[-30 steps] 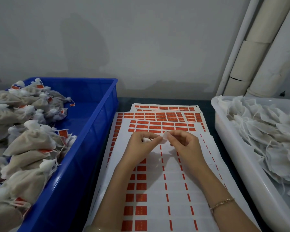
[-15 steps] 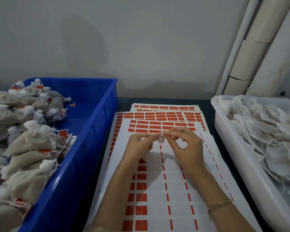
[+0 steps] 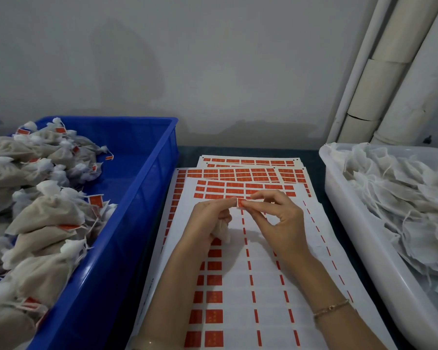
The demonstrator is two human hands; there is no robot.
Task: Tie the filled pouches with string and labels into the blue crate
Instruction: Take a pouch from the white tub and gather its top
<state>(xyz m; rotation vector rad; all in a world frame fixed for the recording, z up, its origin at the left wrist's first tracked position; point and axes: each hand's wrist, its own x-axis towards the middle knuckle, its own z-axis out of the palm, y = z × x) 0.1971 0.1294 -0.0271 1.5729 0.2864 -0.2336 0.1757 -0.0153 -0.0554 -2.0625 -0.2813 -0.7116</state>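
Blue crate (image 3: 142,198) left, white tub (image 3: 339,198) right; label sheets (image 3: 263,286) between.

At frame centre, the left hand (image 3: 209,218) and right hand (image 3: 278,223) pinch a red label (image 3: 240,202) over the label sheets (image 3: 266,279). The left hand also grips a pouch (image 3: 222,232). The blue crate (image 3: 147,188) sits at left and a white tub (image 3: 344,210) at right.

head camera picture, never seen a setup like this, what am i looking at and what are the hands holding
No machine here: a person wears a camera on the head, so the one picture looks down at their own hands. The left hand grips a small white pouch; the right hand pinches a red label by it. Under them lie sheets of labels. The blue crate on the left holds tied pouches; the white tub on the right holds loose pouches.
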